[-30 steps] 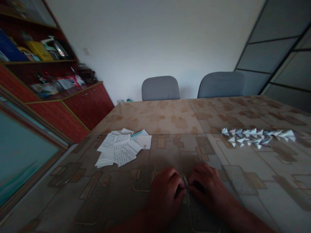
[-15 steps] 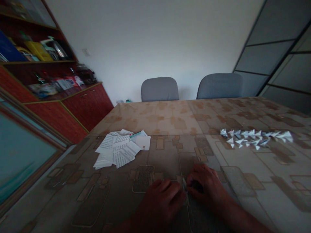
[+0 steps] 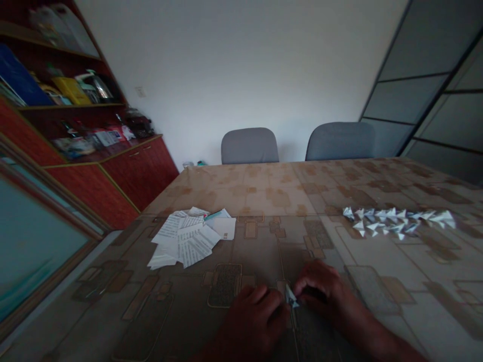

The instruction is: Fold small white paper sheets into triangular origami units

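A small folded paper piece [image 3: 290,296] stands between my hands, low in the middle of the view, with its pointed tip upward. My left hand [image 3: 256,319] is closed, its fingertips at the paper's left and lower side. From the right, my right hand [image 3: 320,286] pinches the paper's edge between thumb and fingers. Part of the paper is hidden behind the fingers. Off to the left lies a loose pile of printed paper slips [image 3: 194,239]. On the right, several folded paper pieces [image 3: 394,216] with pointed tips are set out in two rough rows.
The patterned tablecloth [image 3: 264,191] covers a long table. Two grey chairs [image 3: 249,146] stand behind its far edge. At the left is a red wooden cabinet [image 3: 147,168] with bottles, a kettle and boxes on its shelves.
The folded paper shows more clearly between my hands, its tip now turned up. My right hand has shifted slightly rightward. The whole view has tilted up a little.
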### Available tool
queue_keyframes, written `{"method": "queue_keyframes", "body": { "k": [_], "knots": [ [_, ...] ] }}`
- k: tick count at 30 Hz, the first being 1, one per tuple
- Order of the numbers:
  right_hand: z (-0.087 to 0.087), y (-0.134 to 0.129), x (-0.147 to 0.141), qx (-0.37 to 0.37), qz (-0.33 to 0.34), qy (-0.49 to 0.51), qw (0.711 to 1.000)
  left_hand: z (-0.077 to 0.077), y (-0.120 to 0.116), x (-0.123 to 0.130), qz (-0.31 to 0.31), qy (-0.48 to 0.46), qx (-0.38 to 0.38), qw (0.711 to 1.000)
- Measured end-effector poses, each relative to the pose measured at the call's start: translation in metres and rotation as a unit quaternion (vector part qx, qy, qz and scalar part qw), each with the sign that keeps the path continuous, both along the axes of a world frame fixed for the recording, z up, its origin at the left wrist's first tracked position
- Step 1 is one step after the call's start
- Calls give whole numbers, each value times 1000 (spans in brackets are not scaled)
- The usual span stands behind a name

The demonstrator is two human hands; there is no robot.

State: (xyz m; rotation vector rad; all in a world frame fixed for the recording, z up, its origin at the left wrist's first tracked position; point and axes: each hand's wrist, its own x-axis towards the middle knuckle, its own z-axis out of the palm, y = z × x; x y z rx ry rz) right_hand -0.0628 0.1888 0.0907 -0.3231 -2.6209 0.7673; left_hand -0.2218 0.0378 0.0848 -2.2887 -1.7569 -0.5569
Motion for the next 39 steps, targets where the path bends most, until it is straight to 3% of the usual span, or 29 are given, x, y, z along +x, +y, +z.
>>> {"method": "queue_keyframes", "body": {
  "k": [5, 11, 21, 28, 39],
  "knots": [
    [13, -3, 4, 76, 82, 3, 994, -5, 0, 0, -1, -5, -4, 1000],
    [30, -11, 3, 114, 59, -67, 989, -6, -1, -1, -7, -19, 11, 1000],
    [5, 3, 3, 20, 95, -21, 995, -7, 19, -4, -32, -8, 31, 999],
    [4, 1, 3, 20, 86, -11, 996, 5, 17, 2, -18, 18, 37, 999],
    [3, 0, 1, 26, 83, -1, 996, -3, 18, -12, -20, -5, 30, 999]
  ]
}}
